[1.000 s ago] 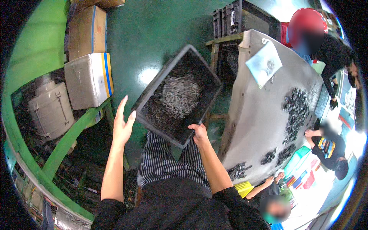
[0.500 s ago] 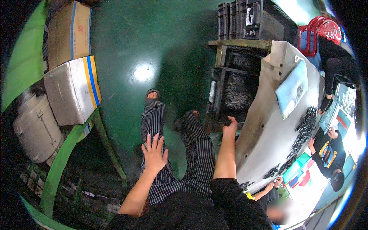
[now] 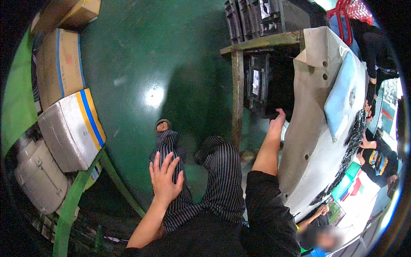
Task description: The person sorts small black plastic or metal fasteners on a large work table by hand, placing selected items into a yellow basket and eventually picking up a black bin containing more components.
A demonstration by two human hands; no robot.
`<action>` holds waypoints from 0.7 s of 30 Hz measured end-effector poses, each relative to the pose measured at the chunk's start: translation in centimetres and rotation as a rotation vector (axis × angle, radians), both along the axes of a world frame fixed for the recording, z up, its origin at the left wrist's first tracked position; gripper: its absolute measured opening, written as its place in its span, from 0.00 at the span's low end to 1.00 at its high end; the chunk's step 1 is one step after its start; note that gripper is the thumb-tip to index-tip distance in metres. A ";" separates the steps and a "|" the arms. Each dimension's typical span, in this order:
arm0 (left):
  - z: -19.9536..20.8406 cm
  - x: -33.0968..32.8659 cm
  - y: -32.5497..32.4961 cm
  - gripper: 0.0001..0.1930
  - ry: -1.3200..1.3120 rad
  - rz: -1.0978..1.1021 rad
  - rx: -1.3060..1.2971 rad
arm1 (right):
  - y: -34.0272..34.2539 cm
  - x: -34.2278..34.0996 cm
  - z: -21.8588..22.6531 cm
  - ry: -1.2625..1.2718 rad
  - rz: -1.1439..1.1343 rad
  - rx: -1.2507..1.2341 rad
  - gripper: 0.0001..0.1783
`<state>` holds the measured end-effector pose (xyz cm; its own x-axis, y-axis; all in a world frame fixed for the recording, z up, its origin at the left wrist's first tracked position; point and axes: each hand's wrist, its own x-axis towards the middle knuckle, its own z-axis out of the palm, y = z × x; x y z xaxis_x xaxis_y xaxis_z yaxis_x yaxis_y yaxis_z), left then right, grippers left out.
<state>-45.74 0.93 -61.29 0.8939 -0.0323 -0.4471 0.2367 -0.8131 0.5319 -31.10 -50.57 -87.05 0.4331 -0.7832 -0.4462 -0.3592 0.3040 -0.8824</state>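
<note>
My left hand (image 3: 166, 179) lies over my striped trouser leg (image 3: 175, 150), fingers spread and holding nothing. My right arm stretches forward under the right-hand table, and my right hand (image 3: 277, 121) is at the near side of a dark black plastic crate (image 3: 258, 81) with a white label. Its fingertips are partly lost against the dark, so I cannot tell whether they grip the crate or only press on it. The crate stands in shadow beneath the tabletop, and its contents cannot be made out.
A grey sheet (image 3: 306, 128) drapes the table, with a light blue cushion (image 3: 342, 98) and a heap of black pieces (image 3: 349, 150) on it. Black crates (image 3: 252, 21) stand farther off. Co-workers sit at right. Cartons (image 3: 64, 62) and a foam box (image 3: 70, 132) stand at left by a green frame (image 3: 72, 214).
The black crate that stuck out with dark pieces in it is now deeper under the table. My right hand has moved forward with it. The view has shifted; my left hand stays over my leg.
</note>
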 end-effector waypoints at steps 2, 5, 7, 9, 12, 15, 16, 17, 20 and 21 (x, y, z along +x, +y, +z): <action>-1.1 0.4 0.1 0.24 -0.032 -0.014 -0.037 | -5.5 -2.0 -3.5 -0.019 0.164 -0.310 0.10; -1.5 0.7 -0.1 0.24 -0.040 -0.012 -0.013 | -4.4 -2.0 -3.8 -0.006 0.051 -0.190 0.12; -1.3 0.8 0.0 0.24 -0.042 -0.013 0.007 | -2.1 -1.0 -2.6 0.002 -0.018 0.025 0.13; -0.9 0.7 0.4 0.24 -0.053 -0.012 0.028 | 0.9 0.5 0.2 0.035 0.023 0.199 0.14; -0.7 0.6 1.1 0.23 -0.056 -0.012 0.038 | 6.1 0.2 2.0 0.130 -0.016 -0.185 0.28; -0.3 0.9 1.5 0.22 -0.027 -0.057 0.004 | 9.7 -4.9 2.9 0.310 -0.064 -0.246 0.35; -0.2 1.1 1.6 0.22 -0.013 -0.089 -0.025 | 10.7 -8.2 2.9 0.397 -0.029 -0.294 0.35; 0.0 1.2 2.1 0.22 -0.011 -0.114 -0.029 | 13.6 -8.7 4.3 0.488 0.008 -0.283 0.32; 0.8 0.5 4.0 0.22 0.078 -0.202 -0.040 | 22.2 -9.2 12.8 0.584 0.301 -0.239 0.23; 1.0 0.6 4.3 0.23 0.116 -0.243 -0.064 | 24.2 -10.8 14.5 0.501 0.415 -0.355 0.24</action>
